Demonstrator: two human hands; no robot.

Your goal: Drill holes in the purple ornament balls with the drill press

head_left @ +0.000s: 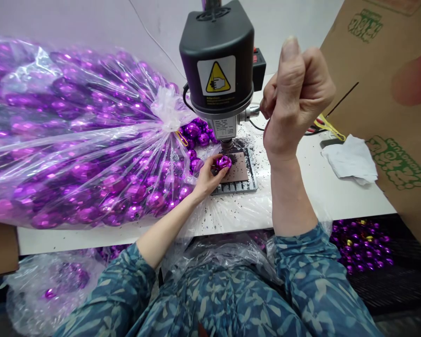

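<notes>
My left hand [209, 177] pinches a shiny purple faceted ball [224, 162] at its left side. The ball is right by the chuck [226, 144] of a black bench drill press [215, 56]; I cannot tell whether a bit touches it. Under the ball lies a brown board [241, 169] on the slotted grey metal base [235, 187], strewn with dark shavings. My right hand [296, 93] is raised in a fist beside the drill head, closed round the feed lever; the fingers hide most of it, but its metal hub [253, 111] shows.
A large tied clear bag [91, 140] of purple balls fills the table's left side, with loose balls [198, 133] behind its knot. On the right are white tissue [352, 159], yellow-handled pliers [324, 125] and a tall cardboard box [389, 93]. More balls [363, 248] lie below the table edge.
</notes>
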